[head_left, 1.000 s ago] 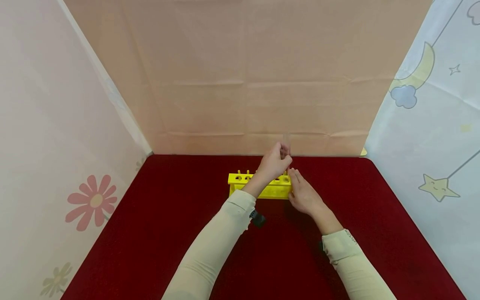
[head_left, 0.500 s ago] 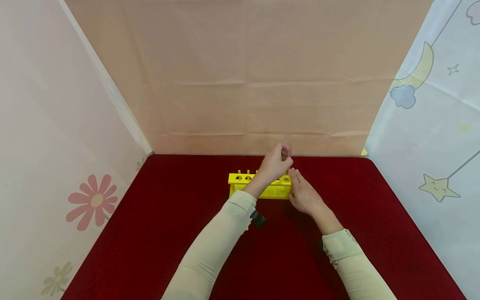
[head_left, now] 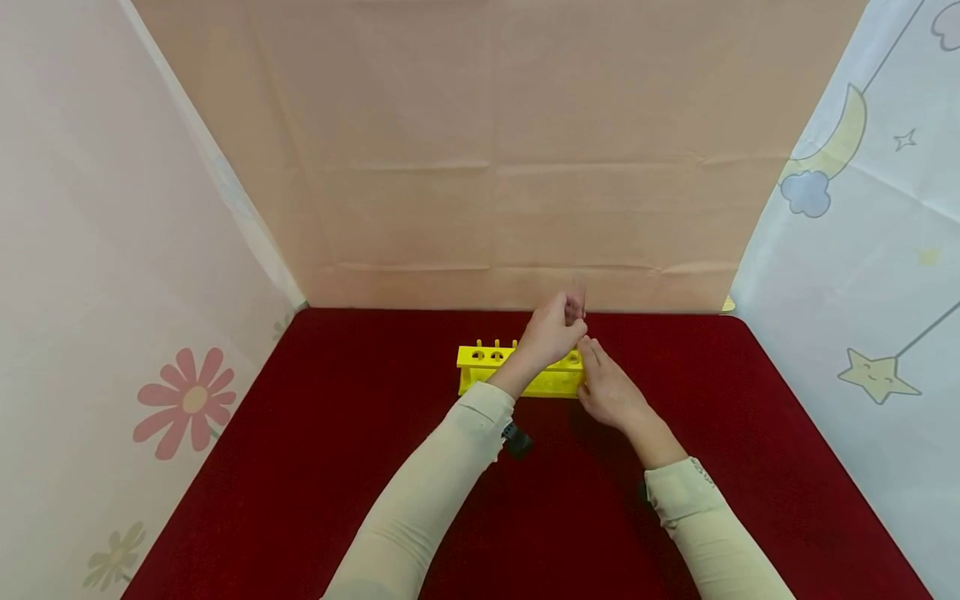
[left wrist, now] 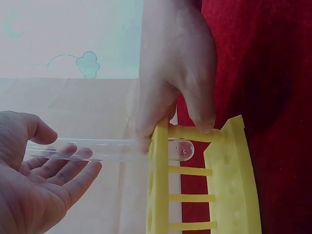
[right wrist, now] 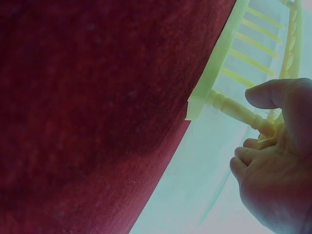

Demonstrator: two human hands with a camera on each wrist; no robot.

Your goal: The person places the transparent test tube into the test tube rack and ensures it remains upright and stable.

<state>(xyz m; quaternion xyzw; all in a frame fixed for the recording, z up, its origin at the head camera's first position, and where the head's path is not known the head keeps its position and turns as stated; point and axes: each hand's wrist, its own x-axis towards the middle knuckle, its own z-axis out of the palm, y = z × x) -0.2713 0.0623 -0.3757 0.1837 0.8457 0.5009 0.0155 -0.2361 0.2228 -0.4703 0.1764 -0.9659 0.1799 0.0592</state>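
A yellow test tube rack (head_left: 555, 385) stands on the red cloth, its top plate lined with round holes. My left hand (head_left: 553, 335) pinches a clear glass test tube (left wrist: 119, 150) between thumb and fingers above the rack's right end. In the left wrist view the tube's rounded bottom pokes through the end hole, short of the base plate. My right hand (head_left: 611, 393) grips the rack's right end, thumb beside the turned end post (right wrist: 236, 111). Much of the rack's middle is hidden behind the left forearm in the head view.
Red cloth (head_left: 300, 467) covers the table. A tan backdrop (head_left: 405, 208) rises behind it, with patterned panels at the left (head_left: 90, 275) and right (head_left: 862, 267). A dark wrist device (head_left: 516, 440) hangs under the left cuff.
My left hand has shifted slightly down and right, and the test tube's upper end sits lower. My right hand and the rack have stayed put.
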